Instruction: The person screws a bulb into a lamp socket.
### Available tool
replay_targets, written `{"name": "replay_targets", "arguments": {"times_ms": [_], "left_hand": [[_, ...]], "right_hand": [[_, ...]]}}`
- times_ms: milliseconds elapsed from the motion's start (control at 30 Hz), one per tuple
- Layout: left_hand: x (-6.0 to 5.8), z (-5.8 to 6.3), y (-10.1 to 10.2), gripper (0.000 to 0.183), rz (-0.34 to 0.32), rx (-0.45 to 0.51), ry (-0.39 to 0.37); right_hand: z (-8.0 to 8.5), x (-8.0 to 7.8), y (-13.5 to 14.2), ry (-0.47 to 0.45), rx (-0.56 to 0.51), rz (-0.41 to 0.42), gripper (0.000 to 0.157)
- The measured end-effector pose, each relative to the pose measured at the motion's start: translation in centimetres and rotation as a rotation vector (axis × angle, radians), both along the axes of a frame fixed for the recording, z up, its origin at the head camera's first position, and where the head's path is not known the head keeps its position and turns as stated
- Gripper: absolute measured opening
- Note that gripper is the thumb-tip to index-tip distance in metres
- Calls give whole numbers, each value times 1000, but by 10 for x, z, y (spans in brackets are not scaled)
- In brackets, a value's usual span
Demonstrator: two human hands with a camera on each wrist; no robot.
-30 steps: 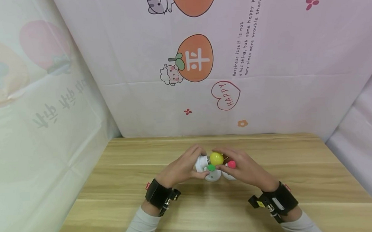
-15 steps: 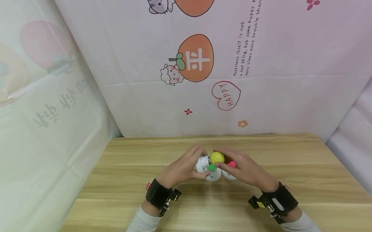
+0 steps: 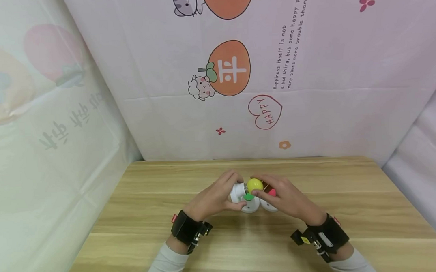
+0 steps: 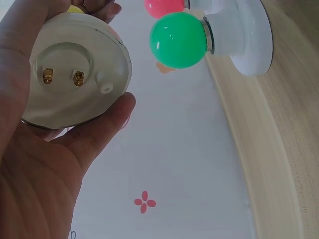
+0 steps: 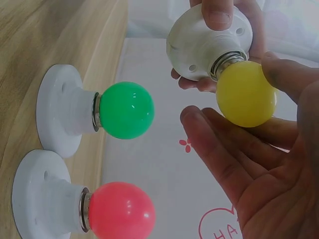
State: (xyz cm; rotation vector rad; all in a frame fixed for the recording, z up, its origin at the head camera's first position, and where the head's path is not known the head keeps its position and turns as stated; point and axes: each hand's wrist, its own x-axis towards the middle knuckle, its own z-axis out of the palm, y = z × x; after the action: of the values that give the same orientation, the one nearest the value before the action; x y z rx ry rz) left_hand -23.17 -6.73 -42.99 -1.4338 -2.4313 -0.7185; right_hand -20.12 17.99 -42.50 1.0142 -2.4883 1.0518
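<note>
My left hand (image 3: pixel 213 196) grips a round white lamp holder (image 4: pixel 75 107) by its rim. Two brass terminals show on its underside in the left wrist view. A yellow light bulb (image 5: pixel 246 94) sits at the mouth of this holder, with part of its metal screw cap visible. My right hand (image 3: pixel 284 194) holds the bulb between thumb and fingers, the index finger stretched out away from it. Just below the hands stand two more white holders, one with a green bulb (image 5: pixel 127 110), the other with a pink-red bulb (image 5: pixel 122 211).
The two standing lamp holders are side by side on the wooden table (image 3: pixel 230 249), close under both hands. A printed white cloth (image 3: pixel 166 126) hangs behind the table's back edge, and another cloth (image 3: pixel 59 179) hangs at the left.
The fingers of my right hand have shifted slightly around the yellow bulb. Bulb and held lamp holder have moved a touch to the right; the standing lamps look unmoved.
</note>
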Motion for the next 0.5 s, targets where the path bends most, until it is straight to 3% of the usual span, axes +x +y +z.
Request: {"name": "replay_targets", "arguments": {"times_ms": [133,367,500], "left_hand": [[0,1,0,47,8,-14,13],[0,1,0,48,10,-16,-1],[0,1,0,47,13,-7,-7]], "right_hand": [[-2,-1,0,21,9,-16,50],[-1,-3,-2,99,-44,58,42],[-1,-3,0,126,-34,76,51]]}}
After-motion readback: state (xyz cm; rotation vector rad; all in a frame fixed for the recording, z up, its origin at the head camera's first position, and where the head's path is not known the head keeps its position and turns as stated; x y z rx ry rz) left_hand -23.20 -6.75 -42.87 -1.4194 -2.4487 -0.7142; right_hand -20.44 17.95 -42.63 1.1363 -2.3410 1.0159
